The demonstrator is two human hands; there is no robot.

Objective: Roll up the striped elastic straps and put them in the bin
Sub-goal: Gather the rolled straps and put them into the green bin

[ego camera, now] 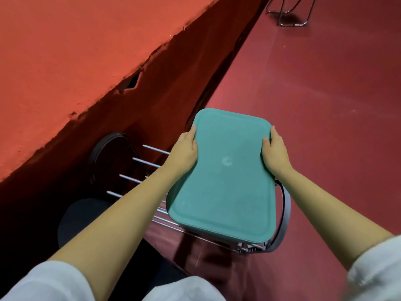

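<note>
A teal rectangular bin (223, 192) with its flat lid on fills the lower middle of the head view. My left hand (184, 148) grips the bin's left edge near the far corner, thumb on the lid. My right hand (274, 148) grips the opposite edge the same way. The bin sits over a chrome wire rack (138, 161). A grey handle strap (284, 213) loops along the bin's right side. A bit of black-and-white striped strap (249, 249) shows under the bin's near right corner. What is inside the bin is hidden.
A red tabletop (76, 72) with a chipped edge slants across the left. Dark round objects (112, 157) lie in the shadow beneath it. Red floor (325, 94) spreads to the right, with chrome chair legs (288, 16) at the top right.
</note>
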